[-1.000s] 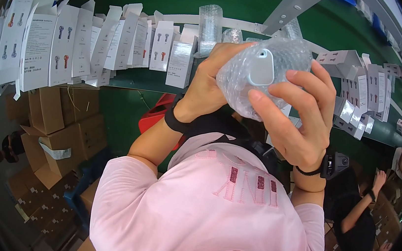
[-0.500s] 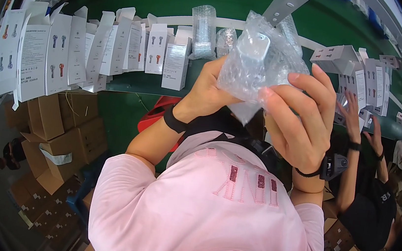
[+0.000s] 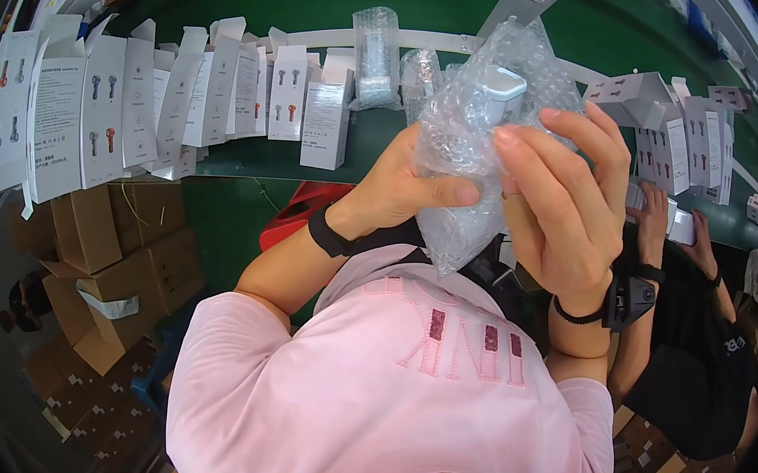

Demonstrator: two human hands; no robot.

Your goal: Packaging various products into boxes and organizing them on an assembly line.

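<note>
Both my hands hold a clear bubble-wrap pouch [image 3: 474, 145] in front of my chest; a white boxy device shows through its top. My left hand [image 3: 399, 187] grips the pouch's left side, thumb pressed across the wrap. My right hand [image 3: 556, 201] curls around its right side with fingers over the front. Both wrists wear black bands. Below them is my pink shirt.
A green conveyor belt [image 3: 370, 151] carries a row of upright white cartons [image 3: 213, 96] and two more bubble-wrapped items [image 3: 376, 59]. More white cartons [image 3: 681, 131] stand at the right. A co-worker in black [image 3: 711, 358] handles a carton there. Brown cardboard boxes [image 3: 106, 252] are stacked on the floor at left.
The pouch has turned from lying sideways to upright between my hands, with the white device now at its top. The co-worker's hands have reached up to the belt.
</note>
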